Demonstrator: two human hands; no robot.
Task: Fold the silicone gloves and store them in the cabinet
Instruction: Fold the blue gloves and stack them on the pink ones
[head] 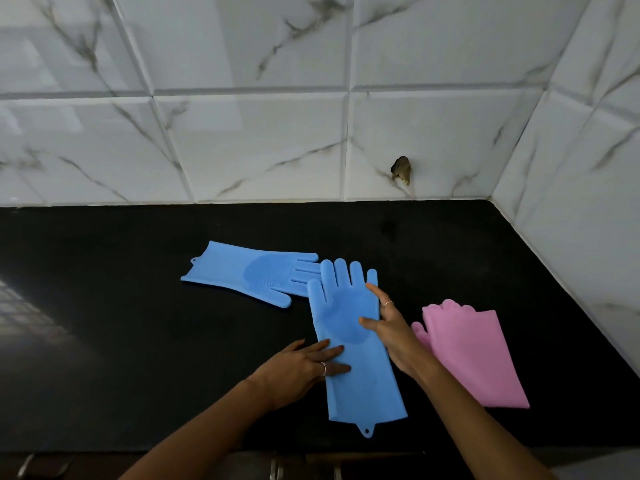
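Note:
A blue silicone glove (pixel 360 386) lies flat on the black counter (pixel 121 306), fingers pointing away from me, cuff near the front edge. My left hand (pixel 304 365) rests with straight fingers on its left edge at mid-length. My right hand (pixel 391 330) touches its right edge near the palm, thumb laid on the glove. A second blue glove (pixel 242 271) lies sideways behind it, its fingertips tucked under the first glove's fingers. A pink glove (pixel 474 355) lies to the right, cuff toward me.
White marble-look tiles (pixel 263 140) form the back wall and the right side wall, meeting in a corner at the right. A chipped hole (pixel 401 169) marks the back wall. Cabinet fronts with metal handles (pixel 273 465) show below the counter's front edge.

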